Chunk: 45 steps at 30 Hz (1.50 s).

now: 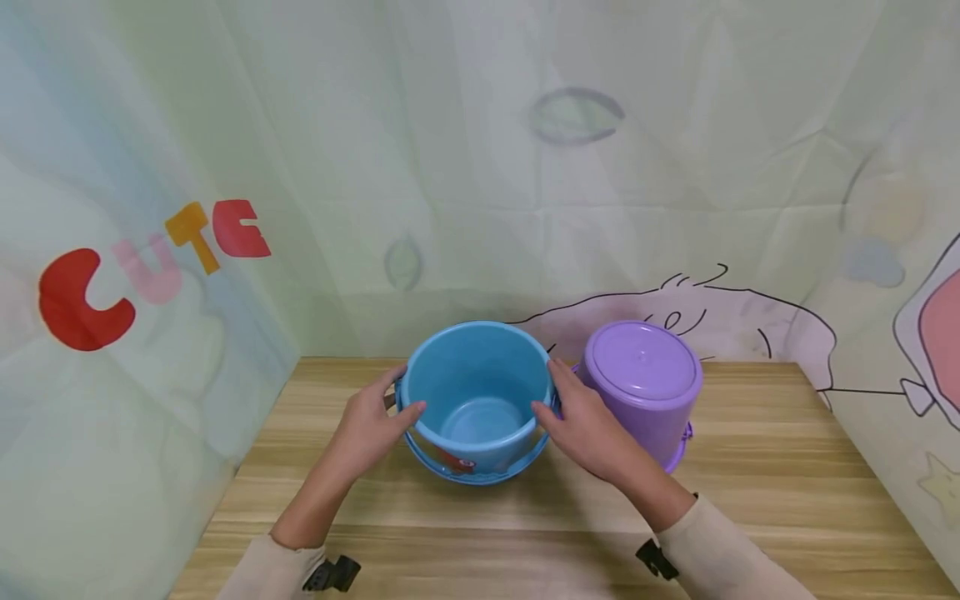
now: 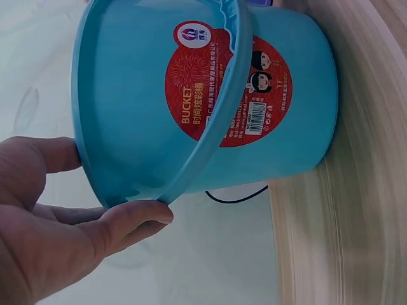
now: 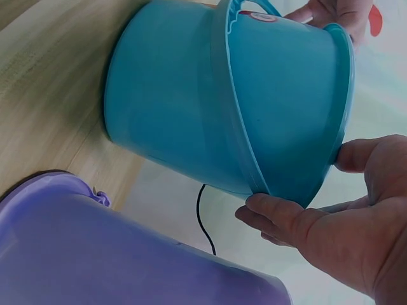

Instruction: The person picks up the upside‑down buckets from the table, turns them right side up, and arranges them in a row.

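Note:
A blue bucket (image 1: 480,367) stands upright on the wooden table, its inside showing no contents. My left hand (image 1: 371,425) grips its rim on the left, thumb over the edge; the left wrist view shows that hand (image 2: 70,222) at the rim beside the lowered handle and a red label (image 2: 229,89). On the opposite side my right hand (image 1: 588,425) pinches the rim, and in the right wrist view this hand (image 3: 337,216) has its fingers at the rim and handle end. Just right of my right hand is an upside-down purple bucket (image 1: 643,367).
The wooden table (image 1: 510,550) ends at a pale printed curtain (image 1: 465,167) behind, which also runs along both sides. The purple bucket's handle (image 1: 678,454) hangs down at its right side, close to the tabletop.

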Motion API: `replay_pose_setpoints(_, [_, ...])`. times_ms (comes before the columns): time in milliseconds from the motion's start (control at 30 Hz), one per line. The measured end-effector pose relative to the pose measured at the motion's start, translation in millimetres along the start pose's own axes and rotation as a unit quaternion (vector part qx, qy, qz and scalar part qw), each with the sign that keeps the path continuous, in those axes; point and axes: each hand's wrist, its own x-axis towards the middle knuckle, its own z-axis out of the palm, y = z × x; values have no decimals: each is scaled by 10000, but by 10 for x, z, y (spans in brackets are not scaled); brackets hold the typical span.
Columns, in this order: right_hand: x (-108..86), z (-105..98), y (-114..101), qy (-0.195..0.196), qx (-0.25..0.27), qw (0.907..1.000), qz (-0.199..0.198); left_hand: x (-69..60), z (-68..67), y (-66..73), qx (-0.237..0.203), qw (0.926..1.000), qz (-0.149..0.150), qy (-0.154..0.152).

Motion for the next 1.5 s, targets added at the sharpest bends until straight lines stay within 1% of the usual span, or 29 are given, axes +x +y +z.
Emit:
replay_pose_setpoints(133, [39,-11,5,-12,-13,10000,33,23,2,14,-16,10000,16,16])
replay_pose_setpoints(333, [134,-21,35,-63,-130,9998,117,103,-5,10,-80,10000,20,-19])
replay_pose_setpoints(667, [285,-36,61,-240,-101,9994,209,206,-29,-19,-110,9998,-133,-28])
replay_pose_setpoints(800, [340,-43,75,-217,-83,9996,169,248,-32,-36,-130,9999,-55,-5])
replay_pose_setpoints(900, [377,-53,74,-219,44,9996,181,291,-34,-43,-175,9998,-13,-28])
replay_pose_setpoints(1133, [468,-48,55,-216,198,9987,425,399,-57,-64,-319,9994,55,-74])
replay_pose_setpoints(1400, [564,-62,50,-323,501,9962,630,496,-63,-79,-249,9997,36,-59])
replay_pose_setpoints(1500, [601,-64,51,-299,417,9968,616,532,-66,-87,-240,9997,13,-32])
